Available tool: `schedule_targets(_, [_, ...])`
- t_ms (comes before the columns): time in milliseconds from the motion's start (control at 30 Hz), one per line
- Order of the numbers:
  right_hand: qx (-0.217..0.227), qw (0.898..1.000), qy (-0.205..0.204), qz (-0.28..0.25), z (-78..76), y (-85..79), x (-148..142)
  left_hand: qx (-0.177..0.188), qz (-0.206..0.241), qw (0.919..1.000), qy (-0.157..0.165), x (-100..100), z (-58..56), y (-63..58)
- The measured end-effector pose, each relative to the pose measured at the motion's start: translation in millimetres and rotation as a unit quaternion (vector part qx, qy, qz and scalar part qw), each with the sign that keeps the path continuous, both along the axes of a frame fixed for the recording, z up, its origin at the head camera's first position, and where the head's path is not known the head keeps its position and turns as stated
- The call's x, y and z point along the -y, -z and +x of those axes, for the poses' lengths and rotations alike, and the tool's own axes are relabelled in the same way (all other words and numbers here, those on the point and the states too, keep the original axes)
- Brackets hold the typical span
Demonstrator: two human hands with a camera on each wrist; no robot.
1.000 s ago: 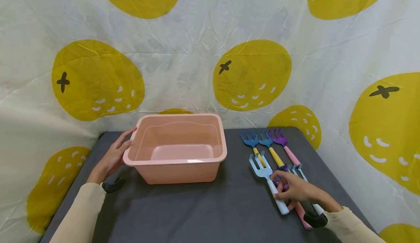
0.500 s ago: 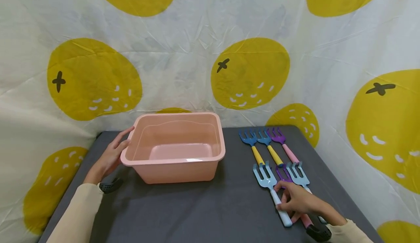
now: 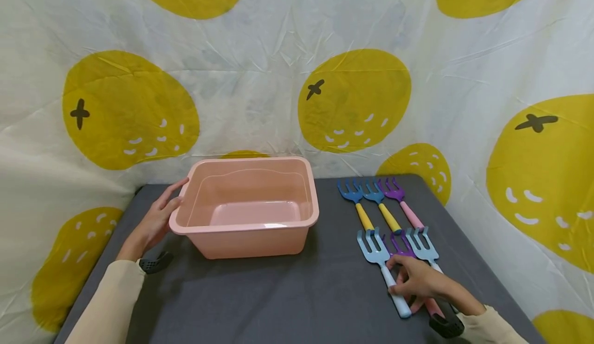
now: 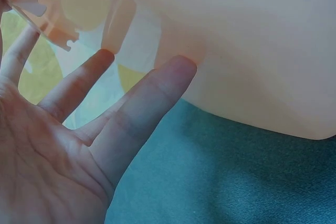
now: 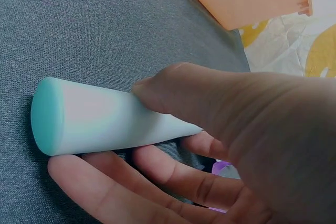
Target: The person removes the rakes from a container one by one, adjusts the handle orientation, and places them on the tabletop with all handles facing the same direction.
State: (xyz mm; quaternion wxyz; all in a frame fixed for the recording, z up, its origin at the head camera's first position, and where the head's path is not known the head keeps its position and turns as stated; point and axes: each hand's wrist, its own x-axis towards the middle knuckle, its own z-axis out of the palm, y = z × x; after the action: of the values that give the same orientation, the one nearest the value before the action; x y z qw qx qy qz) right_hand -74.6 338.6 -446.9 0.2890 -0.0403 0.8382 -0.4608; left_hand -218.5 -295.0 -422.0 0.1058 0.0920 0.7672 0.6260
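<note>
My right hand pinches the pale handle of a light-blue hand fork, thumb on one side and fingers on the other. In the right wrist view the fork's handle lies close over the grey cloth. Under and beside this hand are a purple hand fork with a pink handle and another light-blue hand fork, both partly hidden. My left hand rests against the left side of a pink plastic basin; its fingers are extended along the wall in the left wrist view.
Behind the right hand lie two blue hand forks with yellow handles, a left one and a right one, and a purple fork with a pink handle. A white curtain with yellow fruit prints hangs behind the grey-covered table.
The right hand has brought the light-blue fork down and nearer the table's front, beside the other light-blue fork. The left hand stays at the basin.
</note>
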Motion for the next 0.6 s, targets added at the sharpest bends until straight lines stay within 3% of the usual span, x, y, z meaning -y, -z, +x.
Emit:
schedule_targets(367, [0.014, 1.000, -0.006, 0.011, -4.9, -2.2, 1.6, 0.006, -0.020, 0.9996, 0.020, 4.0, 1.8, -3.2])
schedule_targets(467, [0.013, 1.000, -0.012, 0.019, -7.4, -6.7, 1.4, 0.007, -0.034, 0.9992, 0.021, 6.9, 2.1, -8.4])
schedule_targets(600, [0.002, 0.999, -0.024, 0.036, -13.8, -20.1, 1.2, 0.011, -0.053, 0.9985, 0.000, 10.2, 1.4, -20.9])
